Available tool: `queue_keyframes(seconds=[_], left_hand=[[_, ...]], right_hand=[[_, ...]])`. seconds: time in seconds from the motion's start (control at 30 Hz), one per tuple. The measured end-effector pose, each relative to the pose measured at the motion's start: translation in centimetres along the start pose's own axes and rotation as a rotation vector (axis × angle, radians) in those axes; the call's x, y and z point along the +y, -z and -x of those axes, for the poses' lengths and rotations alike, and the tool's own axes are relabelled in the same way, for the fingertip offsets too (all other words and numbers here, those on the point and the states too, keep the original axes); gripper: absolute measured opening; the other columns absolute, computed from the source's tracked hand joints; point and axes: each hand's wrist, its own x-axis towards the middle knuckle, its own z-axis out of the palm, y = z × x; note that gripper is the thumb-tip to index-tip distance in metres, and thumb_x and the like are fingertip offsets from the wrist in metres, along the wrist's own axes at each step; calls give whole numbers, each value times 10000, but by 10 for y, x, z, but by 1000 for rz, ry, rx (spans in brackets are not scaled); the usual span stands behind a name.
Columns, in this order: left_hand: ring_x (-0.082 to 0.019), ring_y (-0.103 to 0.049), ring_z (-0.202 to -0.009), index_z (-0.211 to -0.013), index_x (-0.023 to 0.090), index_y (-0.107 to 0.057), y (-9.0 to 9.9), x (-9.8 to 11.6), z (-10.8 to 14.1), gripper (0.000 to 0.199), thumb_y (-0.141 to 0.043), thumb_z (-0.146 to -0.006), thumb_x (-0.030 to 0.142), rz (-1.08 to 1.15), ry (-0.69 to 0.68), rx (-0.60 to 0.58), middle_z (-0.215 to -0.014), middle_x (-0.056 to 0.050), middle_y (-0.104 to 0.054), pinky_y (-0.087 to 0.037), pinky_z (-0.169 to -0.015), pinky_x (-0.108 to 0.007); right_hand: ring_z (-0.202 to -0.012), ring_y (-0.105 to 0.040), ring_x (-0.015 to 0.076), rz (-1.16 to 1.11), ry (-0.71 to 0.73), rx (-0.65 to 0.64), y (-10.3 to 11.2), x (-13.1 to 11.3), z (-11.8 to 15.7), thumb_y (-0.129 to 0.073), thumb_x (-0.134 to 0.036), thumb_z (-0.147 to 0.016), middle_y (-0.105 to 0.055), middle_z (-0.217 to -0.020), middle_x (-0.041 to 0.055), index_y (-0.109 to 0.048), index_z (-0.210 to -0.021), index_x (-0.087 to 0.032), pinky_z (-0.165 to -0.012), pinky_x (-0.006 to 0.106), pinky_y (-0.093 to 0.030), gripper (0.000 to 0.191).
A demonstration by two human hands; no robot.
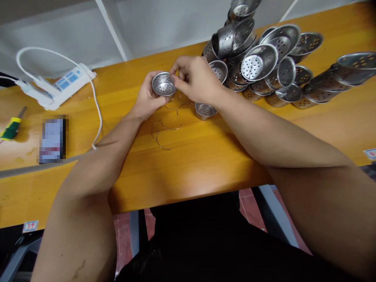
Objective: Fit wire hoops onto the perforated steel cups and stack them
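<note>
My left hand (147, 96) is wrapped round a small perforated metal strainer cup (163, 84), holding it above the table with its mouth tilted up toward me. At the cup's right rim, the thumb and fingers of my right hand (190, 76) are pinched together; what is between them is hidden. Below my hands several thin curved wires (170, 128) lie loose on the wood. A second strainer cup (205, 111) stands on the table under my right wrist, partly covered by the forearm.
Many strainer cups (260, 62) are piled and stacked at the back right of the wooden table (188, 164). To the left are a white power strip (69, 84) with cables, a blurred phone (53, 139) and a green-and-yellow handled tool (13, 127). A grey partition (152, 25) stands behind.
</note>
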Motion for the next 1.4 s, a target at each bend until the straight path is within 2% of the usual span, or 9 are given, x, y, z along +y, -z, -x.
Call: queue_keyframes(seconds=[0.13, 0.23, 0.47, 0.67, 0.87, 0.97, 1.07, 1.23, 1.4], left_hand=[[-381, -897, -1375, -1585, 436, -661, 1, 5, 2, 1156, -1074, -721, 1084, -38, -27, -21, -1508, -70, -843, -813, -1180, -689], [-405, -876, -1453, -1571, 388, -638, 2, 6, 3, 1136, -1156, -732, 952, -189, 27, 46, -1540, -113, -844, -770, -1270, -684], [-392, -901, -1362, -1427, 408, -685, -4, 14, 0, 868, -1202, -815, 741, -253, 78, 101, -1464, -81, -884, -808, -1197, -678], [-400, -910, -1380, -1382, 421, -727, -2, 11, -4, 855, -1209, -753, 742, -232, 105, 93, -1457, -60, -909, -807, -1208, -676], [-413, -890, -1422, -1504, 404, -689, -1, -4, -1, 880, -1142, -838, 758, -205, 9, 47, -1499, -96, -858, -778, -1240, -702], [-414, -871, -1468, -1502, 394, -681, -5, 5, -2, 811, -1137, -904, 695, -245, 62, 68, -1516, -107, -852, -753, -1299, -694], [-421, -868, -1470, -1481, 385, -684, -11, 18, -3, 780, -1138, -918, 676, -252, 106, 81, -1508, -103, -863, -740, -1330, -713], [-401, -897, -1400, -1405, 403, -680, -15, 25, -3, 734, -1140, -902, 675, -242, 110, 114, -1479, -80, -880, -812, -1229, -692], [-387, -888, -1393, -1454, 458, -617, -8, 14, -2, 894, -1148, -817, 789, -207, 91, 90, -1533, -56, -851, -839, -1125, -665]], right_hand=[[-1066, -716, 272, 1, 2, 22, -5, -8, 2, -492, -437, -1263, -929, -1360, 156, -831, -1659, -111, -1001, 376, -493, 615], [-1093, -699, 260, 4, -17, 16, -6, -16, 5, -487, -394, -1286, -926, -1376, 141, -820, -1683, -145, -1036, 371, -465, 575], [-1162, -778, 258, 108, -21, 13, 3, -19, 5, -437, -277, -1312, -935, -1438, 151, -791, -1688, -136, -1104, 328, -499, 535], [-1230, -805, 331, 80, -27, 25, 0, -12, 2, -514, -480, -1234, -957, -1419, 166, -850, -1703, -152, -1059, 408, -484, 663], [-1224, -773, 366, 112, -69, 8, -3, -11, 0, -520, -509, -1186, -947, -1446, 189, -834, -1718, -174, -1113, 431, -495, 703], [-1267, -734, 395, 46, -77, 22, -3, -11, 0, -534, -723, -1151, -962, -1252, 166, -853, -1705, -215, -1118, 456, -461, 817], [-1224, -727, 377, 38, -66, 27, -4, -11, 1, -484, -770, -1134, -956, -1309, 178, -857, -1691, -176, -1100, 455, -465, 896], [-1245, -751, 399, -9, -62, 35, -5, -9, 1, -517, -802, -1092, -967, -1239, 179, -870, -1671, -234, -1067, 480, -462, 884], [-1275, -735, 394, -31, -82, 22, -6, -9, 2, -483, -907, -1070, -959, -1157, 156, -860, -1681, -256, -1090, 474, -453, 969]])
